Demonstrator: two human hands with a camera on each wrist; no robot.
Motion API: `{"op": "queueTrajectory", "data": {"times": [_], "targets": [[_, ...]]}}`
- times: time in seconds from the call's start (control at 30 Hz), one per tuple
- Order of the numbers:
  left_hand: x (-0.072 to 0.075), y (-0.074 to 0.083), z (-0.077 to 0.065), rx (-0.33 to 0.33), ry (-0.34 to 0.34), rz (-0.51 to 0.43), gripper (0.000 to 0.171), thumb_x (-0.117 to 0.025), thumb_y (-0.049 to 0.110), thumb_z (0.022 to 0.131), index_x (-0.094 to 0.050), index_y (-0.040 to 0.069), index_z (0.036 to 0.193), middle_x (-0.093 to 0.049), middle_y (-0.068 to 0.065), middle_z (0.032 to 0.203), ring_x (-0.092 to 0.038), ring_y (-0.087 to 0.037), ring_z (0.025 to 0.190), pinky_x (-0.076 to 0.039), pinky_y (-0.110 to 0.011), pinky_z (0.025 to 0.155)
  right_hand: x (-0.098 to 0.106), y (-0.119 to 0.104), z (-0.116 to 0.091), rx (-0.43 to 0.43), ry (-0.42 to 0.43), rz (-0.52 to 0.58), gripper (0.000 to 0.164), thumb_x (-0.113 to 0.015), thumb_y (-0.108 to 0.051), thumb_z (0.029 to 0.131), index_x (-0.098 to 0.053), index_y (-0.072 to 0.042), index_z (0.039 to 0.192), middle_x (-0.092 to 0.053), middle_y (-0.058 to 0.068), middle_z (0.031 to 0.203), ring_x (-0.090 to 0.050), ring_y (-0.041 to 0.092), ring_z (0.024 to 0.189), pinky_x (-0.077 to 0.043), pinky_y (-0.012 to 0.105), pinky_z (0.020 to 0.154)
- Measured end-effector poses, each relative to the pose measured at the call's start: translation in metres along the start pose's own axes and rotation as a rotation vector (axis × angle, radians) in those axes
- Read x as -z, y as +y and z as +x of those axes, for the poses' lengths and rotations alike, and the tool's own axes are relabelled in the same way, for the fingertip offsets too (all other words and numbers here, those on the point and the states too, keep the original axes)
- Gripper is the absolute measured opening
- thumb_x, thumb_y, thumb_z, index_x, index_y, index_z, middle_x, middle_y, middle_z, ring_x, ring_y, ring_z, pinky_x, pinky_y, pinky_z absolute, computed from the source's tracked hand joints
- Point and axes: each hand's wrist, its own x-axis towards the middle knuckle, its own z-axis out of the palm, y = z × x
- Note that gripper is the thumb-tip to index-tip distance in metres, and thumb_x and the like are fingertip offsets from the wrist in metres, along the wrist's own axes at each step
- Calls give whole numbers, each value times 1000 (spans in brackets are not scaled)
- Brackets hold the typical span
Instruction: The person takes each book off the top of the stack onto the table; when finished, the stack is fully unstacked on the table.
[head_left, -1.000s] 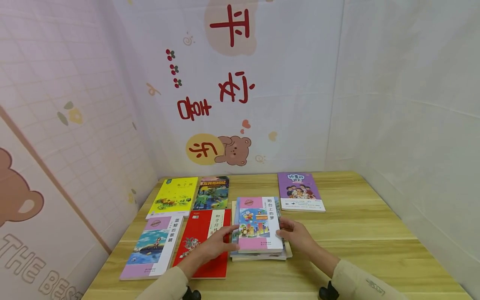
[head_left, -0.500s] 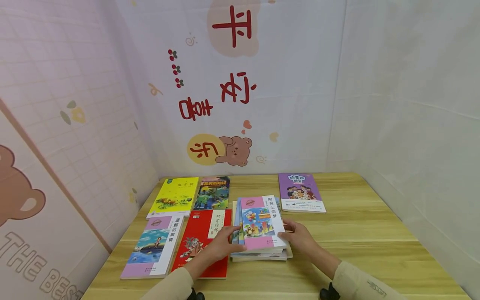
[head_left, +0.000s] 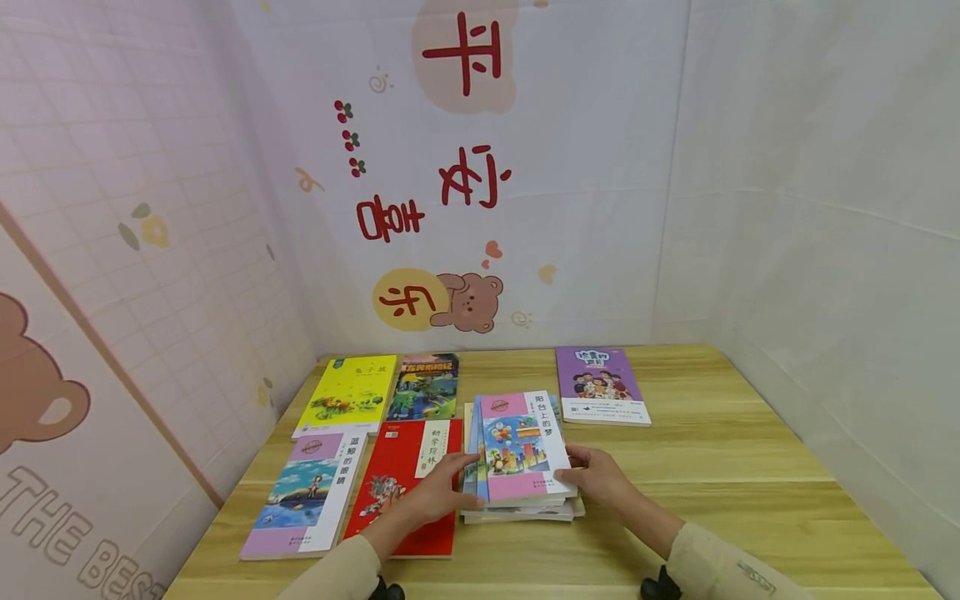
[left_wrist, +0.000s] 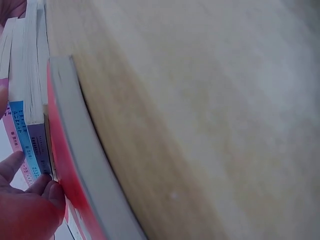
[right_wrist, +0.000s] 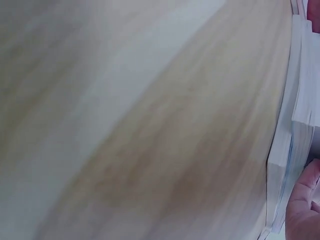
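Near the table's centre in the head view, a pink-and-white storybook tops a stack of several books. Slightly skewed to the right, it leaves the left strip of a blue book showing beneath. My right hand grips the storybook's right edge, thumb on the cover; its other fingers are partly hidden at the side. Along the stack's left side, my left hand rests its fingertips against the edges. In the left wrist view, those fingers touch the pink, blue and purple spines.
A red book lies under my left forearm, beside a blue-whale-scene book. Behind them lie a yellow book and a dark green comic-style book. A purple book sits at the back right of the wooden table.
The storybook on top has slid and turned slightly to the right, baring the blue book's left edge. My right hand moved along with it; the left hand has barely shifted.
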Motion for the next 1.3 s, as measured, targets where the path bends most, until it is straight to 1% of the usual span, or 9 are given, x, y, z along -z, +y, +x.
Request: {"op": "queueTrajectory", "data": {"times": [0.2,0.4,0.5,0.63,0.8,0.9,1.0,1.17,1.3], "targets": [[-1,-1,0,20,8,-8,66,-75,24,90,-45,16,149,-32,-15,152,-31,-39,135,-35,-61,107,-1,-4,0,-38,-11,37,52,-71,-3,88,-52,14,134,-66,11,106,-62,20,90,-54,34,77],[0,-1,0,18,12,0,65,-75,25,90,-46,17,148,-32,-15,152,-32,-38,135,-35,-61,107,0,-9,-1,-86,7,105,56,-69,1,85,-48,15,136,-64,19,114,-63,23,94,-54,36,82],[0,0,0,20,11,-1,65,-75,25,90,-46,17,148,-32,-15,152,-32,-39,135,-35,-61,107,2,-9,-1,-118,3,159,58,-67,2,85,-46,14,138,-66,19,112,-66,24,91,-56,37,78],[0,1,-1,26,12,-2,66,-75,25,90,-46,17,148,-31,-16,153,-31,-39,135,-36,-61,106,4,-5,-1,-155,-22,219,56,-64,0,89,-45,12,140,-71,15,103,-69,25,84,-58,38,72],[0,-2,0,24,14,7,66,-75,25,89,-46,17,148,-31,-16,153,-31,-39,135,-37,-60,106,6,-2,-1,-158,-65,202,56,-67,-6,93,-44,11,141,-72,14,97,-70,26,81,-58,39,68],[1,-3,1,23,15,8,66,-75,25,89,-46,17,148,-32,-15,153,-32,-39,135,-37,-60,106,4,-3,-2,-166,-61,178,56,-68,-5,92,-44,10,141,-71,13,94,-69,26,79,-59,39,64],[1,-3,1,24,15,5,66,-75,26,89,-46,17,148,-31,-15,153,-32,-39,135,-36,-61,106,2,-4,-3,-152,-35,166,58,-69,-3,91,-44,10,142,-70,14,94,-69,26,78,-59,40,63],[1,-3,0,27,12,9,67,-75,27,89,-45,18,148,-30,-15,154,-31,-39,136,-37,-60,106,-1,-4,-4,-89,22,183,60,-67,3,90,-42,11,143,-65,19,96,-69,28,77,-60,44,63],[0,-2,-1,33,9,11,67,-75,27,89,-45,19,148,-30,-15,154,-32,-38,135,-36,-61,106,2,-3,-2,-56,76,179,58,-65,6,88,-44,11,142,-62,21,95,-67,25,75,-59,44,65]]}}
